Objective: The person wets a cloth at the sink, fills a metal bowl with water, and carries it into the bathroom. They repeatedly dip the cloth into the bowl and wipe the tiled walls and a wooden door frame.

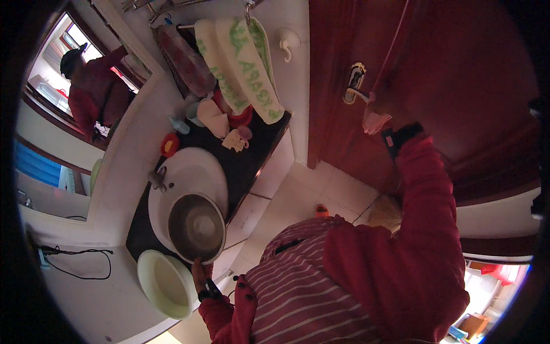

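My left hand grips the near rim of a round metal basin, which is over the front part of the white oval washbasin. A grey faucet stands at the washbasin's back. My right arm reaches out to the dark red wooden door. The right hand is dim and blurred, close to the metal door handle and a bunched pink cloth beside a thin hanging cord. Whether its fingers close on the handle, cord or cloth cannot be told.
A pale green plastic basin sits beside the dark countertop. Cups and small items crowd the counter's far end, below a white and green towel. A mirror is at left. A broom head rests near the door's foot.
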